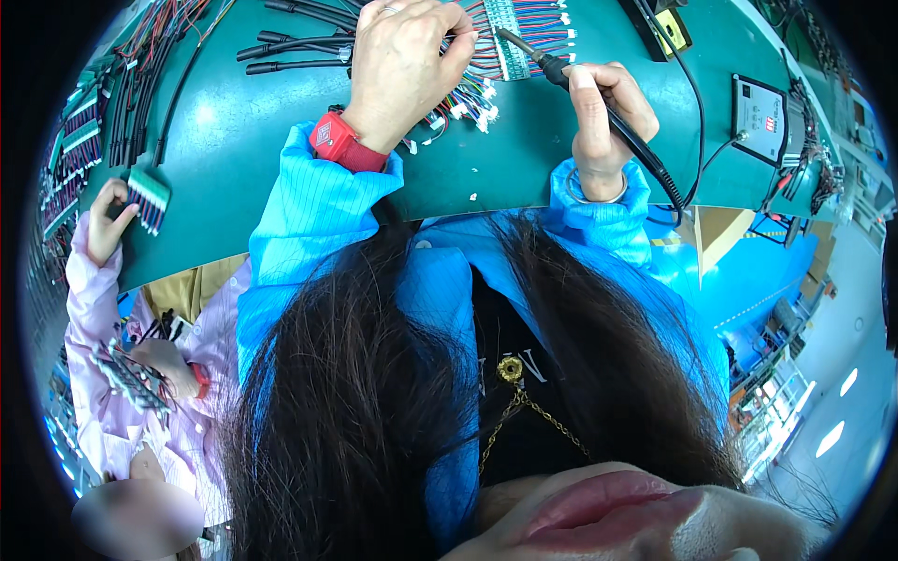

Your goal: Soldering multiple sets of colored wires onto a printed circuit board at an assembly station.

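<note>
My right hand (608,117) is closed round the dark handle of a soldering iron (552,69). The iron slants up and left, its tip at a green circuit board strip (514,56). Rows of coloured wires run out from both sides of that strip. My left hand (402,70), with a red wristband, pinches a thin wire at the strip's left edge; its fingertips partly hide the wire. Black cables (290,67) pass beneath this hand on the left. Just below the strip lies a bunch of thin wires with white connectors (482,114).
At right on the green table (524,154) stands a white control box (760,120), its cord looping toward the iron. A black stand with yellow sponge (672,33) is at the back right. Left, a co-worker's hand (108,222) holds a wired board (148,198) near more black cables (131,112).
</note>
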A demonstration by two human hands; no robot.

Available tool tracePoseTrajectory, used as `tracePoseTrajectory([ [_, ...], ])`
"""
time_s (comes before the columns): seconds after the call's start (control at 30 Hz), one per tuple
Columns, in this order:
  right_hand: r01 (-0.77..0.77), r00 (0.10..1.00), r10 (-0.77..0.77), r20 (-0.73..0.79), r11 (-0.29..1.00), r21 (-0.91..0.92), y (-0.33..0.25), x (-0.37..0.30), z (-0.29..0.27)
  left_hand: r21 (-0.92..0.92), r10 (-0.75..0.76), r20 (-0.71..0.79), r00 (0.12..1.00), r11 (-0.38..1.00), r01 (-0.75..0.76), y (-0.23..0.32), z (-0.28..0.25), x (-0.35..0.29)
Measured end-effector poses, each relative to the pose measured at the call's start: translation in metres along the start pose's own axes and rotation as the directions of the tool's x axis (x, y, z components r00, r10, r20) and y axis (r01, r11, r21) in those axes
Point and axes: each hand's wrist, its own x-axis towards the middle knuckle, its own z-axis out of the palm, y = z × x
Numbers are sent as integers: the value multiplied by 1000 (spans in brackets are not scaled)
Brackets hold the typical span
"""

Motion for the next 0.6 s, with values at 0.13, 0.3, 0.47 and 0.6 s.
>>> tracePoseTrajectory([
  [0.13, 22, 1000, -22, 17, 1000, 0, 0, -1, 1, 35, -2, -9, 1000, 999, 2, 0, -3, -2],
  [0.3, 27, 999, -26, 28, 999, -23, 0, 0, 0, 46, -3, -4, 1000, 999, 3, 1, -1, 1],
  [0.47, 31, 999, -30, 24, 999, -38, -1, 0, -1, 23, 10, 2, 1000, 1000, -10, -1, 2, 3],
  [0.6, 23, 999, -23, 24, 999, -32, -2, -1, -1, 16, 7, 20, 1000, 1000, -7, 1, 4, 7],
])
